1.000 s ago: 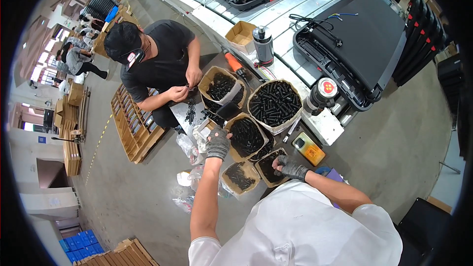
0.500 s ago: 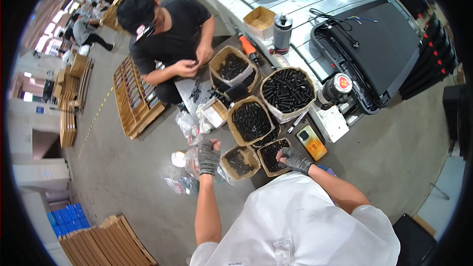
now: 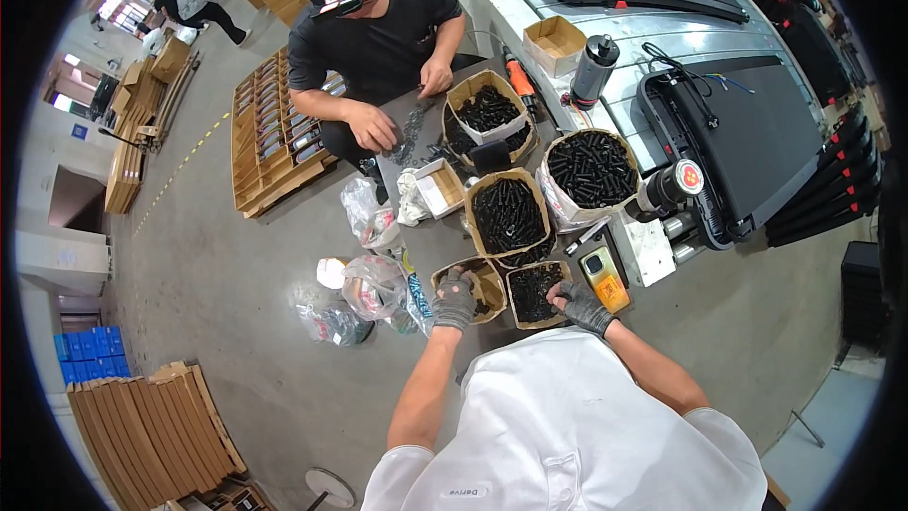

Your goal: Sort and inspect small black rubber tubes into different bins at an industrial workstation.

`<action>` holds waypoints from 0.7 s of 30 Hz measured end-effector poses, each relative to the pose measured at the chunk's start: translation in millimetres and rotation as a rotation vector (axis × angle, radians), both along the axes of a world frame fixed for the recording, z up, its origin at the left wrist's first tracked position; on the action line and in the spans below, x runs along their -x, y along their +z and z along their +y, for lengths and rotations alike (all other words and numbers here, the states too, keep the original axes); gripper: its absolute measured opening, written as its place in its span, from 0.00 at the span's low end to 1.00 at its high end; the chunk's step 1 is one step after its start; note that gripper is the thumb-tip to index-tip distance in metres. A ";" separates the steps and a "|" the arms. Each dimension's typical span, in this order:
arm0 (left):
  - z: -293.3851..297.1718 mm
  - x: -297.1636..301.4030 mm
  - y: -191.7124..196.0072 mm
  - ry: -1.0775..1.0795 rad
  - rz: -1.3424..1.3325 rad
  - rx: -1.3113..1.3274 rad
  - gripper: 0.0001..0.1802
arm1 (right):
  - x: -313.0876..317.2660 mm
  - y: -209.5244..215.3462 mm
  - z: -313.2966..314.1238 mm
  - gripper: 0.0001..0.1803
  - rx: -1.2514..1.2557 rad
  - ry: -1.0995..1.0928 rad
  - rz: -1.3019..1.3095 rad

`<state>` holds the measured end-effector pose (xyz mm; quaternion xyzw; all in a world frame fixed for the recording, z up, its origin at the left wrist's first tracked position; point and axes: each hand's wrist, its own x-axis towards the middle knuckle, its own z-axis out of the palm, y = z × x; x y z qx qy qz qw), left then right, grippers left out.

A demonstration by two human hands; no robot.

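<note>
Head view: my gloved left hand (image 3: 455, 300) curls over the rim of a small cardboard box (image 3: 487, 276) of dark screws, bare concrete floor (image 3: 236, 322) open to its left. My gloved right hand (image 3: 584, 308) grips the neighbouring box (image 3: 530, 295) of screws, fingers bent on its edge, fuller boxes (image 3: 509, 213) just beyond.

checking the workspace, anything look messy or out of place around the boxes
Mostly the floor: several crumpled clear plastic bags lie loose left of the left hand, off the work surface. The cardboard boxes of black parts stand upright; no spill shows.
</note>
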<state>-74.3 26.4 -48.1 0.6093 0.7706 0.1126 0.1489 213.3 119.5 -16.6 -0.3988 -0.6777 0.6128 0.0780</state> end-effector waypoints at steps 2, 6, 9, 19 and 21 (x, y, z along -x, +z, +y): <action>4.6 -0.1 -2.8 -0.110 0.106 0.073 0.19 | -4.0 -0.7 -2.8 0.08 -0.014 -0.021 -0.038; 10.7 3.3 -30.1 -0.258 0.329 0.171 0.17 | -1.6 -1.2 -6.8 0.08 -0.034 -0.013 -0.034; 18.7 -0.3 -32.3 -0.374 0.424 0.090 0.17 | -6.5 -5.4 -7.5 0.08 -0.013 -0.067 -0.020; 30.3 12.2 -37.3 -0.745 0.424 0.318 0.15 | 3.2 9.7 -5.9 0.09 -0.037 -0.059 -0.008; 32.6 8.0 -18.6 -0.395 0.083 0.351 0.17 | -2.4 10.2 -4.2 0.08 0.091 -0.135 0.099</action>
